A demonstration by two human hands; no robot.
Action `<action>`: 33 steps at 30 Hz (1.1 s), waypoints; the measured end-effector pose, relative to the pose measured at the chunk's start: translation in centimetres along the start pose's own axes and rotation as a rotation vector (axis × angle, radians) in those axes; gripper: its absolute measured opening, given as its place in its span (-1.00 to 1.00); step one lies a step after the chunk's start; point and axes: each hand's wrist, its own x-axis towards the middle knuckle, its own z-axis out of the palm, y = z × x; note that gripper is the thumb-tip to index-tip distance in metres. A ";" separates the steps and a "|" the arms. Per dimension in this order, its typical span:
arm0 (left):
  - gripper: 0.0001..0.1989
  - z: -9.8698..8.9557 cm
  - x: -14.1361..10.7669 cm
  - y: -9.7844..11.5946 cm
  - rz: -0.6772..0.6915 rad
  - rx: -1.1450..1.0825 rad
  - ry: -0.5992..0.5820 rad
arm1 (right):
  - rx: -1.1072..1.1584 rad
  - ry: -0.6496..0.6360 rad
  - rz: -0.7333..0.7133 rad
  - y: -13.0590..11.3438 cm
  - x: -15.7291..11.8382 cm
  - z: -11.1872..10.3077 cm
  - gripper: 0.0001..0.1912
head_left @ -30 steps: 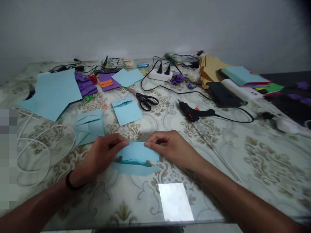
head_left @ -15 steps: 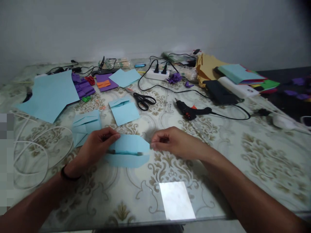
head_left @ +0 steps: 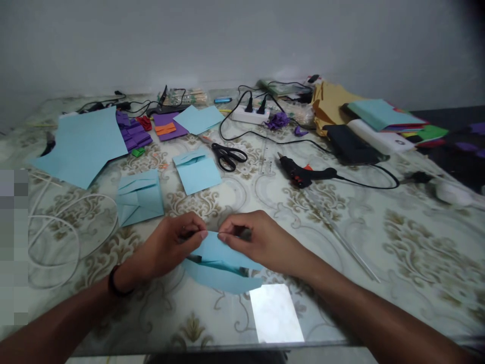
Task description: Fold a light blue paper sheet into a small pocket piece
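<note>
Between both hands is a light blue folded paper [head_left: 223, 275], its far edge pinched and its near flap hanging open toward me. My left hand [head_left: 172, 245] grips that edge with thumb and finger, a dark band around the wrist. Close beside it, my right hand [head_left: 257, 237] pinches the same edge, thumb on top. Beyond the left hand lies a blue folded paper pocket [head_left: 141, 197], with a second blue folded piece [head_left: 199, 172] to its right. Black-handled scissors [head_left: 229, 156] rest past these pieces.
A black glue gun [head_left: 303, 172] with its cord lies at right, a clear glue stick [head_left: 352, 250] nearer. Large blue paper [head_left: 81, 146] and purple folded strips [head_left: 132, 131] are at far left. A white power strip [head_left: 250, 115] stands behind. White cable [head_left: 78, 242] coils at left.
The blue paper has come nearer and to the right, tilting up. My right hand, apart from it before, now pinches its far edge; my left hand has shifted right along with it.
</note>
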 end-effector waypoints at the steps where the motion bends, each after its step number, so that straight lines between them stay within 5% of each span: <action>1: -0.83 0.0 0.0 0.0 0.009 0.016 -0.006 | 0.001 -0.004 -0.010 0.0 0.0 0.1 -0.86; 10: -0.80 -0.8 -0.1 -0.1 -0.004 0.002 -0.060 | 0.030 0.051 0.005 -0.3 -0.1 -0.1 -0.86; 17: -0.68 -3.3 0.9 -0.9 0.014 -0.206 0.109 | 0.115 0.197 0.085 0.5 0.5 -2.4 -0.75; 20: -0.59 -3.1 0.8 -0.5 0.008 -0.273 0.098 | 0.273 0.255 0.120 0.7 0.7 -2.4 -0.63; 25: -0.69 -1.6 0.3 -0.6 -0.060 -0.396 -0.099 | 0.380 0.260 0.103 0.4 0.3 -1.0 -0.61; 33: -0.64 -1.0 -0.2 -0.8 -0.234 -0.260 0.044 | 0.373 0.138 0.112 0.0 0.0 0.3 -0.62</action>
